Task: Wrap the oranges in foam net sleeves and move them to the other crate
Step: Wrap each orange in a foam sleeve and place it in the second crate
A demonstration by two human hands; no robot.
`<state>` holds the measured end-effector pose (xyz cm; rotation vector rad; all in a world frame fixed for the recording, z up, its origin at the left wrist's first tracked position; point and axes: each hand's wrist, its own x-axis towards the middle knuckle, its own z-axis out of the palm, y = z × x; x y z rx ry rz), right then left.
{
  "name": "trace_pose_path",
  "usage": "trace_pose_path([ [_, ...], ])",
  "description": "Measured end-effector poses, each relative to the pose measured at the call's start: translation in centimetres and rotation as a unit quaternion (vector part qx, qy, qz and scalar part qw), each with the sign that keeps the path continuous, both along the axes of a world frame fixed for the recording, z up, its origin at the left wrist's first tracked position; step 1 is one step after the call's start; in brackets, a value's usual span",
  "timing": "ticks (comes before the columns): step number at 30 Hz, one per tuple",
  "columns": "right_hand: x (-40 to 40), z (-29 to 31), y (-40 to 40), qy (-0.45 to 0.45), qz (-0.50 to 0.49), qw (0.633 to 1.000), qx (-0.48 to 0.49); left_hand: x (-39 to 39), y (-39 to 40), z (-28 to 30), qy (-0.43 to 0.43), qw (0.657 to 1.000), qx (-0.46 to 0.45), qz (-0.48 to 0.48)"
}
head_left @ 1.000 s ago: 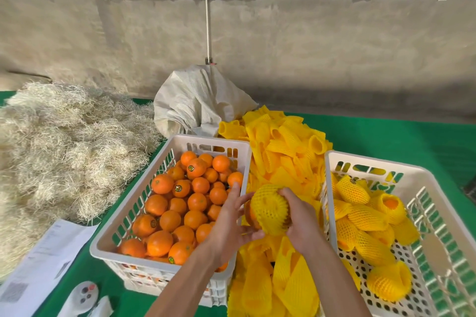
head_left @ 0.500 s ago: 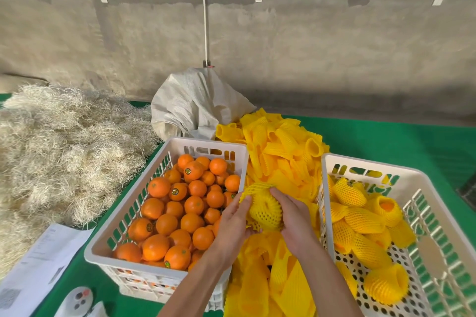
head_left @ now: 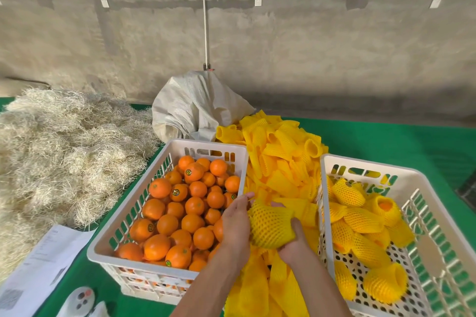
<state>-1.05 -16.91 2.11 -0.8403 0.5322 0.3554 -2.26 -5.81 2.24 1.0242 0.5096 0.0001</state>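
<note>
Between two white crates, my left hand [head_left: 235, 224] and my right hand [head_left: 293, 242] both grip one orange wrapped in a yellow foam net sleeve [head_left: 270, 226]; the fruit itself is hidden by the net. The left crate [head_left: 121, 229] is full of bare oranges [head_left: 192, 203]. In the right crate [head_left: 332, 162] lie several wrapped oranges [head_left: 360, 220]. A heap of loose yellow sleeves [head_left: 280, 157] lies on the green table between the crates and runs under my hands.
A big pile of pale wood wool [head_left: 59, 152] covers the table's left side. Behind the left crate a white woven sack [head_left: 198, 105] leans against the concrete wall. Paper sheets [head_left: 38, 267] and a white device [head_left: 79, 298] lie at the near left.
The wrapped orange has come down and slightly right, closer to the right crate. My right hand has shifted from the side of the orange to beneath it.
</note>
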Motion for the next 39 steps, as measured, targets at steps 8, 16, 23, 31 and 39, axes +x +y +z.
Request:
trace_pose_path([
  [8, 0.1, -0.5, -1.2, -0.042, -0.178, 0.983, -0.034, -1.6, -3.4, 0.2, -0.039, 0.999, -0.003, -0.031],
  [16, -0.3, -0.9, -4.6, -0.175, -0.157, 0.912, -0.335, 0.2, -3.9, 2.6, 0.138, 0.953, -0.131, -0.236],
  [23, -0.4, 0.0, -8.2, -0.204, -0.171, 0.896, -0.356, 1.0, -6.1, 2.8, 0.143, 0.915, -0.234, -0.295],
  [31, -3.5, 0.1, -13.8, -0.290, -0.070, 0.861, -0.413, 2.0, -12.3, 2.3, 0.071, 0.968, -0.088, -0.226],
  [39, -3.7, -1.2, -19.3, -0.174, -0.044, 0.863, -0.473, 2.4, -18.2, 1.5, 0.076, 0.966, 0.034, -0.246],
])
